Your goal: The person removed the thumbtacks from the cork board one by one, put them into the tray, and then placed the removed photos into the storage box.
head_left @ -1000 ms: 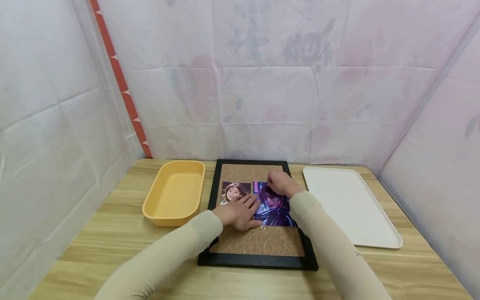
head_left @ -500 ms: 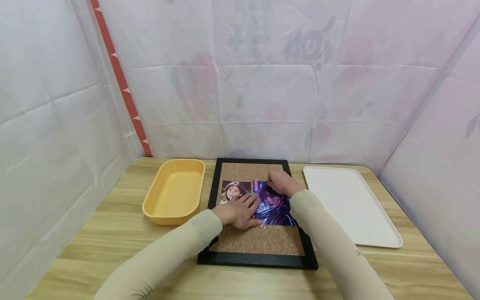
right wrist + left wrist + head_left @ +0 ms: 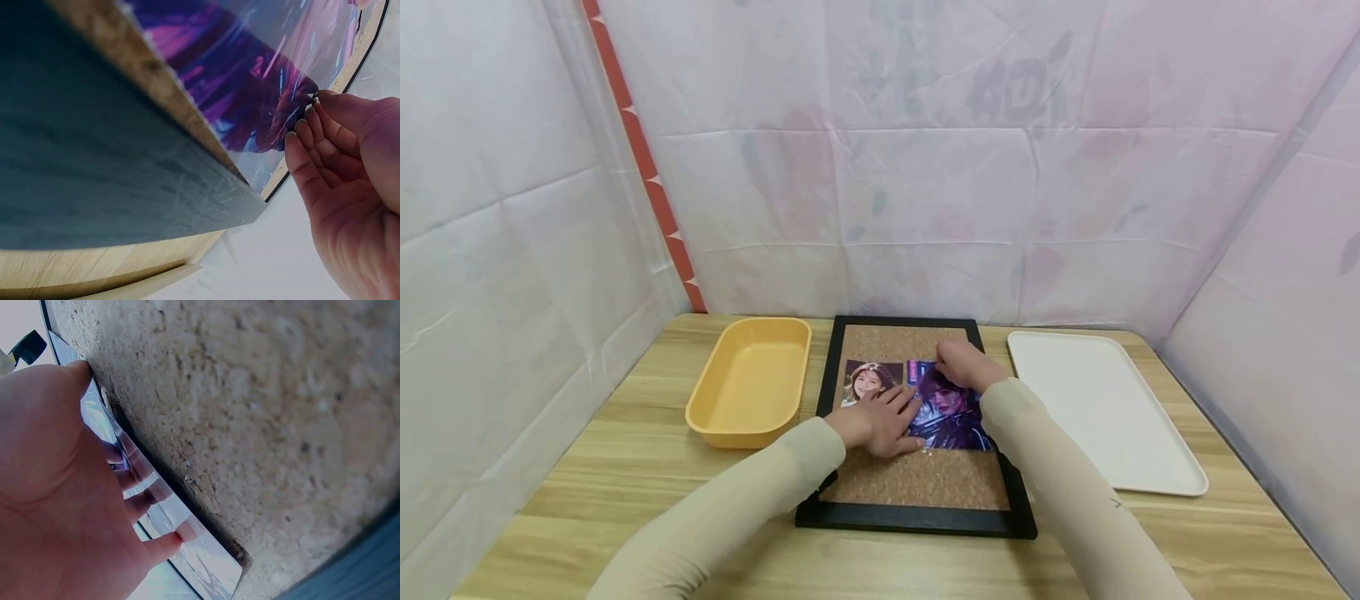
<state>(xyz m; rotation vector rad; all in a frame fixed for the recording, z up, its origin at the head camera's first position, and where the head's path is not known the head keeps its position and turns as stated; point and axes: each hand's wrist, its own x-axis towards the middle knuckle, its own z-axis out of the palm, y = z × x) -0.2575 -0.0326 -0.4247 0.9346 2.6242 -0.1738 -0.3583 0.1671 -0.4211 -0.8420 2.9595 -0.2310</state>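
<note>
Corkboard (image 3: 917, 483) with a black frame (image 3: 917, 521) lies flat on a wood-grain table (image 3: 602, 500), directly ahead of the person, long side running away from the body. Two glossy prints rest side by side on its cork face: a portrait print (image 3: 867, 379) at left and a purple print (image 3: 951, 421) at right, a narrow strip of cork between their upper parts. Left hand (image 3: 887, 423) lies palm down with extended, spread fingers; it covers the lower right part of the portrait print, and its fingertips reach the left edge of the purple print. In the left wrist view, the finger undersides reflect in a glossy print surface, and a dark shadow line separates the print's edge from the cork. Right hand (image 3: 962, 365) is at the upper part of the purple print; its thumb and curled fingers pinch a small dark item (image 3: 314, 97), too small to identify. Both forearms wear pale sleeves (image 3: 730, 508). A deep yellow tray (image 3: 748, 383) stands left of the frame; a shallow white tray (image 3: 1097, 408) lies to its right. Pale printed fabric (image 3: 925, 192) encloses the far side and both flanks; a red strip (image 3: 640, 150) runs down the left rear.
</note>
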